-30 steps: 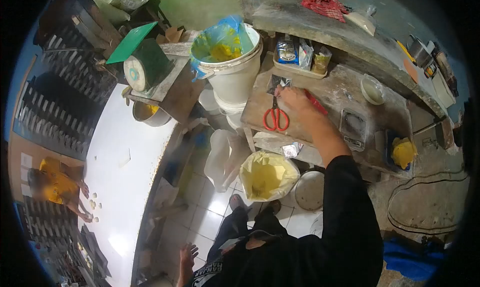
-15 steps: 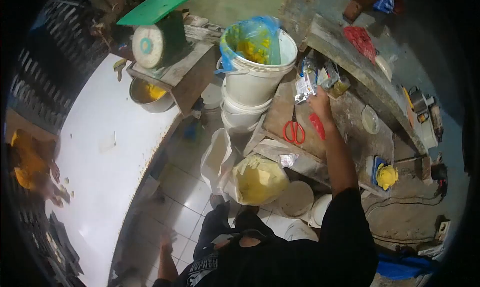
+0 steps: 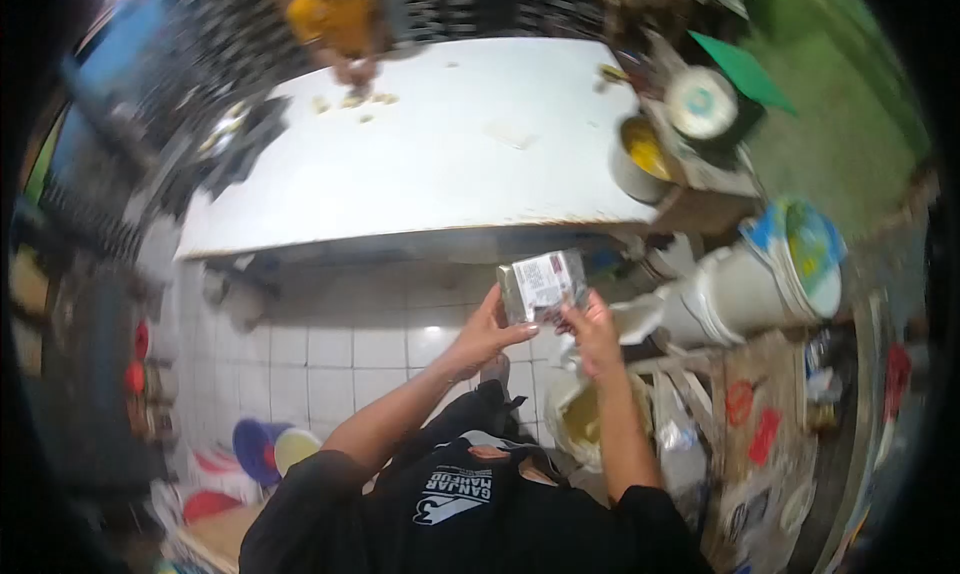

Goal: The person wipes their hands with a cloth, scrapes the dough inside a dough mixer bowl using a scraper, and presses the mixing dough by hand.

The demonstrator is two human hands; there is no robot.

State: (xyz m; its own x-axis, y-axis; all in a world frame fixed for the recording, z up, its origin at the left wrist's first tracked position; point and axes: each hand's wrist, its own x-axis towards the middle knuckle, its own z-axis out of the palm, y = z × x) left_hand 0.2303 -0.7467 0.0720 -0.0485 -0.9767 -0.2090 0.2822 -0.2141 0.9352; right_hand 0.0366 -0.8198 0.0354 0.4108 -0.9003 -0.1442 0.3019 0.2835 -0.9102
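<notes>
Both of my hands hold a silvery packet (image 3: 543,286) with a printed white label, just in front of the white table's near edge. My left hand (image 3: 487,334) grips its left side, thumb along the lower edge. At the lower right corner, my right hand (image 3: 592,332) has its fingers closed on the packet. Beneath my right forearm is the lined container of pale yellow material (image 3: 580,424). Red-handled scissors (image 3: 739,402) and a red packet (image 3: 764,436) lie on the wooden surface at the right.
The white table (image 3: 430,174) spans the view ahead, with small dough pieces near a person in orange (image 3: 340,19). A scale (image 3: 703,104) and a metal pot (image 3: 640,164) stand at its right end. White buckets (image 3: 730,294) are at the right. Purple and cream tubs are lower left.
The view has swung left toward the white table. The silvery packet, earlier in my right hand over the wooden surface, is now before me. My left hand has come up and taken hold of it.
</notes>
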